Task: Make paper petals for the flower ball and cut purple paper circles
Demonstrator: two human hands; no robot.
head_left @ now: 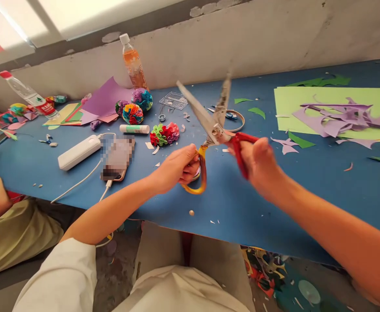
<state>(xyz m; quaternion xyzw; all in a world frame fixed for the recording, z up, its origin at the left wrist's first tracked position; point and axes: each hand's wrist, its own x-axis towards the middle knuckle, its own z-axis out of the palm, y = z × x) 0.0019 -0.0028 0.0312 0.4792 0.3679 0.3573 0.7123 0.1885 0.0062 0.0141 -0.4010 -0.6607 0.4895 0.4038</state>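
Metal scissors point(216, 131), blades point(197, 109) spread apart, are held in the air above the blue surface point(167, 212). Left hand point(173, 170): fingers clamped on the yellow handle point(203, 171). Right hand point(263, 162): fingers clamped on the red handle point(241, 161).

Left arm point(121, 203) and right arm point(326, 219) reach from the near side, left hand point(176, 169) and right hand point(260, 167) curled, apart

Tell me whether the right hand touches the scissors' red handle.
Touching: the head view shows the right hand closed around the scissors' red handle.
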